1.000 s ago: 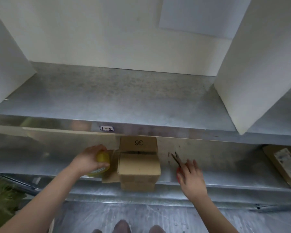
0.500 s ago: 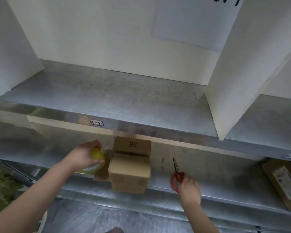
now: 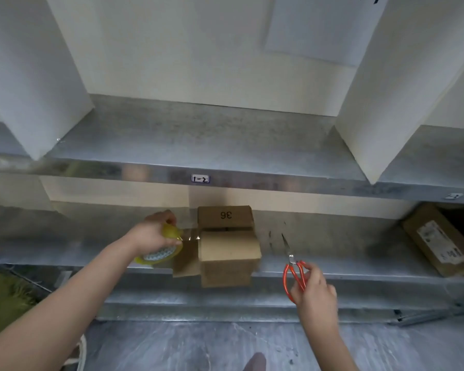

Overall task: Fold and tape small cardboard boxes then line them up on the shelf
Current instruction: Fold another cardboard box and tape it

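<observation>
A small brown cardboard box (image 3: 229, 253) marked "36" sits at the front edge of the lower metal shelf (image 3: 346, 247), its top flaps partly open and one flap hanging off its left side. My left hand (image 3: 152, 234) grips a yellowish roll of clear tape (image 3: 162, 254) just left of the box, and a strip of tape stretches from the roll to the box's left top edge. My right hand (image 3: 312, 287) holds the red handles of a pair of scissors (image 3: 292, 266) to the right of the box, blades pointing away from me.
An upper metal shelf (image 3: 198, 140) labelled "1-2" runs above, split by white divider panels (image 3: 402, 84). Another brown box with a white label (image 3: 439, 239) lies at the far right of the lower shelf. Grey floor lies below, with green matting at the left.
My right hand reached the scissors, closed round the red handles and drew them back toward the shelf edge. The view tilted up and moved closer. My left hand kept hold of the tape roll.
</observation>
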A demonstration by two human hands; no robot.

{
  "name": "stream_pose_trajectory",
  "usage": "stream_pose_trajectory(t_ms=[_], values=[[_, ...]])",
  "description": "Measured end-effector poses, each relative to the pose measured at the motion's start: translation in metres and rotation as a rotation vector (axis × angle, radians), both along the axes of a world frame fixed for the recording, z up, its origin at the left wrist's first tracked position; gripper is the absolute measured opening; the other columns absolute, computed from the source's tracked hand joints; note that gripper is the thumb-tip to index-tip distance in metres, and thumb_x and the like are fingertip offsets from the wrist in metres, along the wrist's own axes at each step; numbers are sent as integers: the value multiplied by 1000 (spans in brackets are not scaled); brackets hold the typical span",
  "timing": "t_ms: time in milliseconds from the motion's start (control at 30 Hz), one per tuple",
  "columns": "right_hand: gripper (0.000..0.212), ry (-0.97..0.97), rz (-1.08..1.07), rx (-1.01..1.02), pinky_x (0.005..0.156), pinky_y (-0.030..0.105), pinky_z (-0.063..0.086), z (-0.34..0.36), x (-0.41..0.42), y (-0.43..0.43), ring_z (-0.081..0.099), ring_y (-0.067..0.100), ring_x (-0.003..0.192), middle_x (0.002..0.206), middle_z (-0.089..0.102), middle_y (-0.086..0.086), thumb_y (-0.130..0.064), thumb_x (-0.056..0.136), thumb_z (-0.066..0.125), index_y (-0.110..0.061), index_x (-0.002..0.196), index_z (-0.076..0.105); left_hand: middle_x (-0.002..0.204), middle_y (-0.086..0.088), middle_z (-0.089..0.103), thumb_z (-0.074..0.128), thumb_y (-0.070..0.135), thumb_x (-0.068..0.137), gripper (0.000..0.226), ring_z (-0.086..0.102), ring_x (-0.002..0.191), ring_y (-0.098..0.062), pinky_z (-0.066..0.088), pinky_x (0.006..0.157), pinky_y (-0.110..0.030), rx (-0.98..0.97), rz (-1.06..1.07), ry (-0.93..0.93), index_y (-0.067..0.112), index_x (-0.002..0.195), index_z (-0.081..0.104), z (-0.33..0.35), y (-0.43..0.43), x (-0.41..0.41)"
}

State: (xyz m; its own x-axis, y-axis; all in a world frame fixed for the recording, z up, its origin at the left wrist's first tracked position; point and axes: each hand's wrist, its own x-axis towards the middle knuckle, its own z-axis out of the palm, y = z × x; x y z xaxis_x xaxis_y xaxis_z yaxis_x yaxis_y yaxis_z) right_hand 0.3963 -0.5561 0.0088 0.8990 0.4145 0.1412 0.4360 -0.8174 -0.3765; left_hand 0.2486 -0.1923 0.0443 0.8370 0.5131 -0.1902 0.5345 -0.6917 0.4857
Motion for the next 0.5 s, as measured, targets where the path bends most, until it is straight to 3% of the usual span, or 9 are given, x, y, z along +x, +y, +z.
stream_pose_trajectory(t_ms=[67,133,267,400,500], values=[[44,103,6,93,76,39,40,13,-34,15,63,29,73,95,71,6,-6,79,73,-6,120,57,105,1,57,83,40,72,48,53,92,-17,36,72,-25,-11,-29,9,22,104,52,-1,6,-1],[48,143,22,191,75,33,37,21,-67,34,52,9,67,96,71,-5,-12,81,72,-17,125,55,103,1,56,83,41,71,47,53,91,-18,35,70,-25,-30,-58,3,24,102,51,-3,11,-3],[58,326,46,244,80,28,42,29,-119,80,57,5,86,98,63,-19,-39,77,76,-37,125,44,102,1,54,83,41,72,49,51,91,-19,35,71,-25,-70,-77,-15,21,106,53,-8,17,-3],[63,491,53,271,79,23,48,21,-152,117,59,0,86,91,58,-21,-59,65,78,-41,114,43,105,-1,54,81,42,72,52,49,92,-19,35,73,-26,-80,-108,-17,18,109,53,-13,20,-4],[64,695,14,356,74,15,47,13,-161,135,62,-1,87,92,62,-15,-62,67,78,-33,116,50,111,-4,59,81,44,72,54,51,93,-20,37,74,-26,-69,-141,-31,18,110,54,-16,26,-3]])
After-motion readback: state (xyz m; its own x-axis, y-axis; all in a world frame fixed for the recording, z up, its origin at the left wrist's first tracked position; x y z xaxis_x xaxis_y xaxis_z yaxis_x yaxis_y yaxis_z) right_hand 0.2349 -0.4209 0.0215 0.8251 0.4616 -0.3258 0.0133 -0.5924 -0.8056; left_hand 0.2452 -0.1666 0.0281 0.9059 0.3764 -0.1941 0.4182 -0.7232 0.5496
